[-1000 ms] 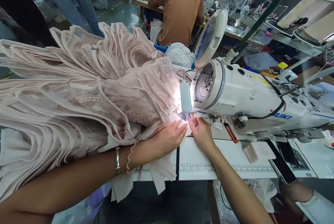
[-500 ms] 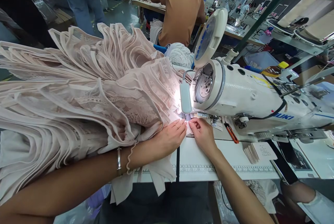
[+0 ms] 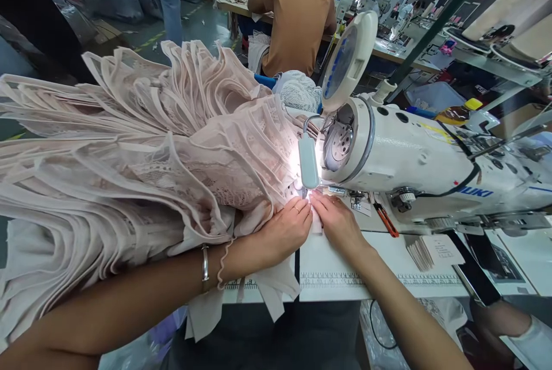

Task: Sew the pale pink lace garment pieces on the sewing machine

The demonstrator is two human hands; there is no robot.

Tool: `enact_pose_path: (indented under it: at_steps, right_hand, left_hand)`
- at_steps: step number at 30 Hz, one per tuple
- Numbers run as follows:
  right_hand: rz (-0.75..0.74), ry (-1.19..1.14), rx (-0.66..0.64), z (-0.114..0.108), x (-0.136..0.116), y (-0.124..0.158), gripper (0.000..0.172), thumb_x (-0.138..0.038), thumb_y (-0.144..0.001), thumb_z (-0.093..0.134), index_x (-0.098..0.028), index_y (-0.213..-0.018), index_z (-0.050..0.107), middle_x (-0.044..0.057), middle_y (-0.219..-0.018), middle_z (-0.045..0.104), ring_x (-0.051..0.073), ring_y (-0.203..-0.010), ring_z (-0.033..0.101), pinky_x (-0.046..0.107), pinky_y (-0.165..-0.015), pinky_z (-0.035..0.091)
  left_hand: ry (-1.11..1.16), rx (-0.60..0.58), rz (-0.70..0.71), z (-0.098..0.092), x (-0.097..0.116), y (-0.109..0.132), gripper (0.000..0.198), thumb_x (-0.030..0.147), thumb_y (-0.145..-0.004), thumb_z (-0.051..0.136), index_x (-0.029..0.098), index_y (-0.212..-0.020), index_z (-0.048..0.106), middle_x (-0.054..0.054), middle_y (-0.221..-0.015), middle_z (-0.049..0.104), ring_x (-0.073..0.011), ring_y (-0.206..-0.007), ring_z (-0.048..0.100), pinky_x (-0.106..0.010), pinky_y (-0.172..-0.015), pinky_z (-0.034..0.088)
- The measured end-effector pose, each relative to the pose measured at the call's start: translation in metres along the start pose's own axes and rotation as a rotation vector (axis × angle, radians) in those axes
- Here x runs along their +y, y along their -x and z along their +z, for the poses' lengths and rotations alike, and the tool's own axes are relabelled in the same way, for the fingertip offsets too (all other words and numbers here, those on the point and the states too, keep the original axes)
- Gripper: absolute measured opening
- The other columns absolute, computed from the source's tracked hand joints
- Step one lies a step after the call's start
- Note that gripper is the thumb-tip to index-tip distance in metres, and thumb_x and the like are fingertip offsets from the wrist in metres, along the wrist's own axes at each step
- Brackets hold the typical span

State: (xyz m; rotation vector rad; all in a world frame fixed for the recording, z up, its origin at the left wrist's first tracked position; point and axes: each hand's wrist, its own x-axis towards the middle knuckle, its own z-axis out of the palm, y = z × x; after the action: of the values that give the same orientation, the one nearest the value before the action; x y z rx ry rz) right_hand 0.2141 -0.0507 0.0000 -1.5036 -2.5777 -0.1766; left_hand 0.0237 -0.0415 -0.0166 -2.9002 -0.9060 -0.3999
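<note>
Your left hand (image 3: 290, 225) and right hand (image 3: 338, 220) almost touch, fingers together. Beige cloth (image 3: 316, 224) pokes out between fingertips. Can't tell if pinched.

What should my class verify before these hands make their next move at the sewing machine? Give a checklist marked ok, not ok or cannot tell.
1. Left hand at the pale fabric piece: ok.
2. Right hand beside it, fingertips close together: ok.
3. Lamp lit: ok.
4. Orange-handled tool clear of both hands: ok.
5. Garment pile clear of left forearm: not ok; cloth shows on both sides.
6. Fingertips clear of the needle: cannot tell.
</note>
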Motion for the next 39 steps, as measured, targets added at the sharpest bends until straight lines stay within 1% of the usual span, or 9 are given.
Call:
enact_pose_path:
  at_steps: [3,9,12,16,21,25,29,33,39]
  right_hand:
    - [0.064,-0.042,-0.063,0.004,0.012,0.001,0.056,-0.002,-0.091,0.039,-0.022,-0.139,0.06,0.009,-0.136,0.065,0.024,-0.121,0.061,0.042,-0.1,0.054]
    - [0.101,-0.116,-0.074,0.009,0.021,0.002,0.066,0.0,-0.086,0.039,-0.029,-0.142,0.058,0.005,-0.14,0.063,0.022,-0.123,0.061,0.04,-0.102,0.055]
    - [0.111,-0.151,-0.076,0.01,0.022,0.002,0.066,-0.001,-0.086,0.038,-0.028,-0.142,0.058,0.004,-0.14,0.063,0.022,-0.123,0.061,0.04,-0.103,0.054]
    - [0.118,-0.157,-0.068,0.011,0.023,0.002,0.062,-0.001,-0.088,0.035,-0.026,-0.138,0.062,0.006,-0.137,0.066,0.022,-0.123,0.062,0.042,-0.105,0.052]
    - [0.127,-0.161,-0.038,0.014,0.021,0.001,0.06,-0.001,-0.089,0.034,-0.023,-0.136,0.063,0.008,-0.134,0.067,0.022,-0.12,0.063,0.041,-0.104,0.053]
    - [0.144,-0.148,-0.016,0.016,0.018,0.0,0.062,0.001,-0.088,0.035,-0.025,-0.137,0.062,0.007,-0.131,0.069,0.022,-0.118,0.064,0.04,-0.101,0.053]
    - [0.148,-0.135,-0.022,0.015,0.016,0.0,0.061,0.0,-0.088,0.036,-0.025,-0.138,0.061,0.007,-0.132,0.068,0.021,-0.116,0.065,0.039,-0.1,0.053]
    - [0.165,-0.122,-0.04,0.014,0.014,-0.001,0.061,-0.001,-0.089,0.035,-0.024,-0.14,0.059,0.008,-0.132,0.068,0.022,-0.114,0.066,0.039,-0.101,0.052]
    - [0.172,-0.115,-0.057,0.012,0.012,-0.004,0.059,-0.001,-0.09,0.033,-0.023,-0.138,0.059,0.009,-0.131,0.068,0.023,-0.115,0.066,0.042,-0.104,0.049]
  left_hand:
    - [-0.038,0.001,0.006,0.003,0.001,0.0,0.03,0.002,-0.097,0.04,0.01,-0.122,0.055,-0.018,-0.129,0.062,-0.0244,-0.123,0.057,-0.043,-0.111,0.038]
    - [-0.024,-0.018,0.008,0.003,-0.001,-0.002,0.03,0.003,-0.097,0.042,0.011,-0.121,0.056,-0.016,-0.125,0.063,-0.0247,-0.119,0.059,-0.043,-0.108,0.041]
    - [-0.043,-0.007,0.012,0.002,-0.001,-0.003,0.029,0.003,-0.097,0.041,0.012,-0.12,0.056,-0.015,-0.123,0.064,-0.0245,-0.117,0.06,-0.043,-0.106,0.042]
    - [-0.065,0.007,0.024,0.001,-0.002,-0.003,0.028,0.002,-0.096,0.041,0.011,-0.118,0.056,-0.015,-0.122,0.064,-0.0239,-0.115,0.06,-0.042,-0.107,0.041]
    - [-0.059,0.01,0.039,0.003,-0.005,-0.003,0.031,0.004,-0.098,0.037,0.012,-0.123,0.053,-0.016,-0.124,0.064,-0.024,-0.116,0.061,-0.045,-0.11,0.04]
    - [-0.059,0.012,0.044,0.003,-0.006,-0.004,0.036,0.001,-0.097,0.033,0.01,-0.125,0.053,-0.016,-0.127,0.064,-0.0235,-0.119,0.06,-0.046,-0.113,0.038]
    - [-0.086,0.018,0.033,0.001,-0.005,-0.006,0.036,0.0,-0.096,0.036,0.007,-0.124,0.056,-0.018,-0.128,0.065,-0.0237,-0.122,0.06,-0.044,-0.116,0.035]
    - [-0.066,0.007,0.043,-0.002,-0.007,-0.006,0.036,0.0,-0.095,0.04,0.005,-0.127,0.055,-0.019,-0.128,0.064,-0.0244,-0.123,0.06,-0.044,-0.117,0.034]
    - [-0.112,0.01,0.033,-0.003,-0.009,-0.007,0.039,-0.001,-0.094,0.035,0.006,-0.127,0.055,-0.018,-0.131,0.064,-0.0237,-0.124,0.059,-0.045,-0.117,0.033]
